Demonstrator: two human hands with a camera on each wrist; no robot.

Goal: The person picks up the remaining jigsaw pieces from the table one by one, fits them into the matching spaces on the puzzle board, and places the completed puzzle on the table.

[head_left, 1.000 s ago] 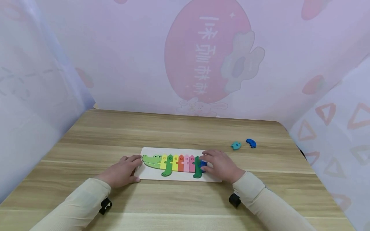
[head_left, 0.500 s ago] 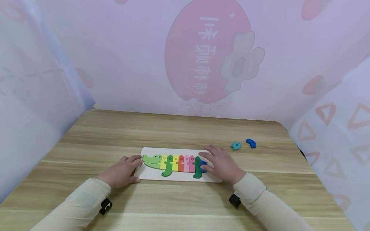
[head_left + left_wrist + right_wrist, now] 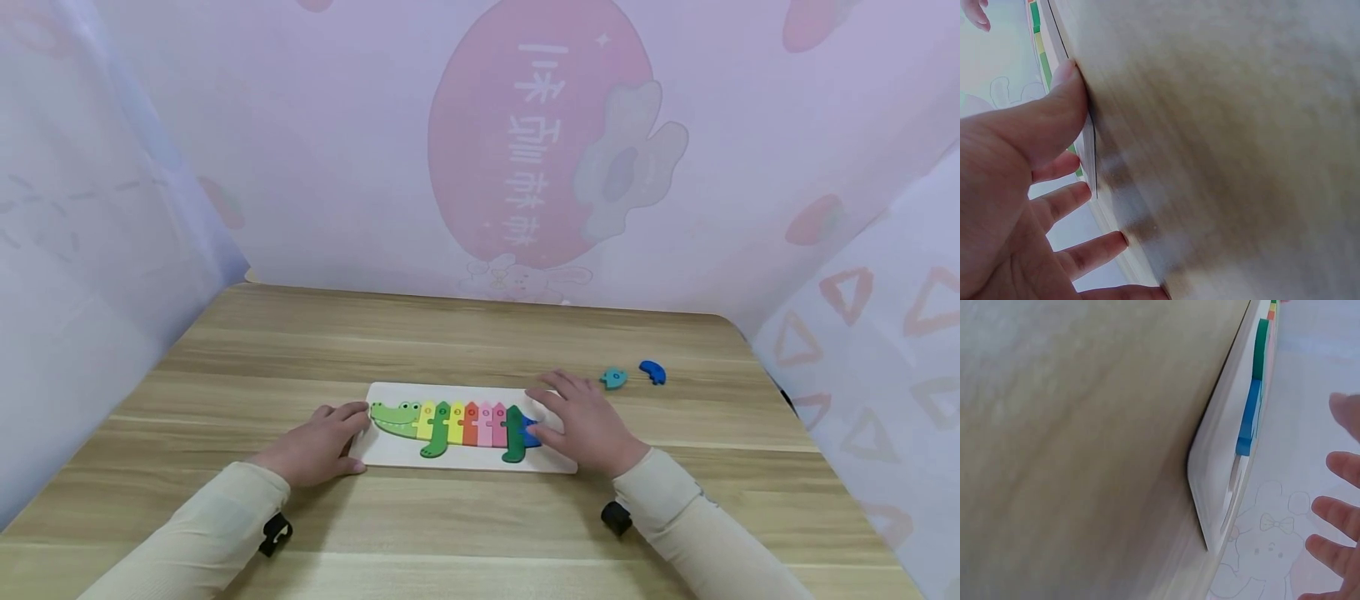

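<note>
A crocodile number puzzle fills most of a pale wooden board [image 3: 465, 460], with a green head, several coloured numbered pieces, and green legs. My left hand [image 3: 318, 446] holds the board's left end, its thumb at the near edge and fingers around the corner; in the left wrist view, the thumb [image 3: 1066, 119] meets the board's side. Over the right end hovers my right hand [image 3: 588, 425], fingers spread and holding nothing. A blue puzzle piece [image 3: 531, 434] sits beside the dark green hind leg [image 3: 514, 433], partly hidden by that hand. The right wrist view shows the fingers apart from the blue piece [image 3: 1247, 422].
A teal puzzle piece [image 3: 613, 379] and a curved blue tail piece [image 3: 653, 372] lie on the wooden table [image 3: 450, 533] beyond the right hand. Printed cloth walls [image 3: 337, 167] stand behind and at both sides of the table.
My right hand has lifted off the blue piece and shifted right and away, toward the loose pieces, uncovering more of the blue piece. The left hand and board stay put.
</note>
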